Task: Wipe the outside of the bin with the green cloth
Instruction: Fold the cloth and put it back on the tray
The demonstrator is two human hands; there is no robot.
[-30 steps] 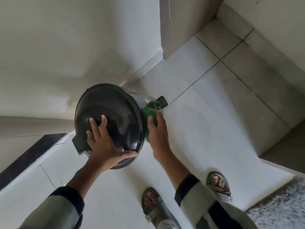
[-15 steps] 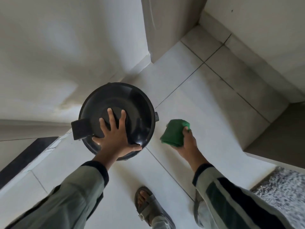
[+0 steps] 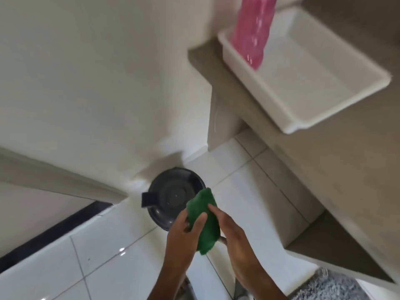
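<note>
The dark round bin [image 3: 171, 195] stands upright on the white tiled floor against the wall, seen from above, its lid closed and a hinge tab sticking out at its left. Nothing touches it. Above its near right edge, both hands hold the green cloth [image 3: 204, 221]. My left hand [image 3: 184, 232] grips the cloth's left side with the thumb over it. My right hand [image 3: 236, 232] holds the cloth from the right, fingers along its upper edge.
A beige counter [image 3: 303, 148] juts out at the right, carrying a white tray [image 3: 313, 87] with a pink object [image 3: 252, 29] standing in it. A grey shaggy rug [image 3: 333, 286] lies at the lower right. A dark strip [image 3: 49, 232] runs along the floor at the left.
My left hand has left the bin's lid and joined the right hand on the cloth. The view has risen, so the bin looks smaller and stands alone.
</note>
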